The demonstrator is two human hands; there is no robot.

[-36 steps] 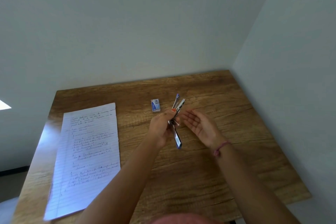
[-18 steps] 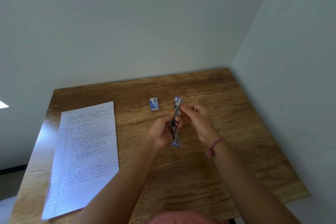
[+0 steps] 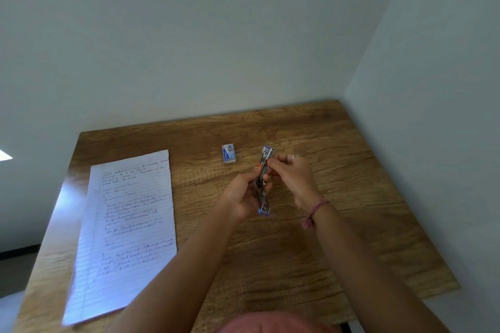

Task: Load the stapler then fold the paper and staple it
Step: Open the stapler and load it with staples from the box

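A small blue and silver stapler (image 3: 263,197), swung fully open into one long strip, is held above the wooden table (image 3: 351,197). My left hand (image 3: 243,194) grips its middle from the left. My right hand (image 3: 290,175) pinches its upper half with thumb and fingertips. A little blue and white staple box (image 3: 229,154) lies on the table just beyond and left of my hands. The lined, handwritten sheet of paper (image 3: 127,224) lies flat on the left side of the table.
The table stands in a corner, with a wall (image 3: 189,35) behind it and another wall (image 3: 446,89) along its right edge. A pink band (image 3: 315,212) circles my right wrist.
My right hand, open and palm-up beside the stapler a second ago, has closed onto the stapler's upper half. The stapler's two arms have come into one line. My left hand keeps its grip.
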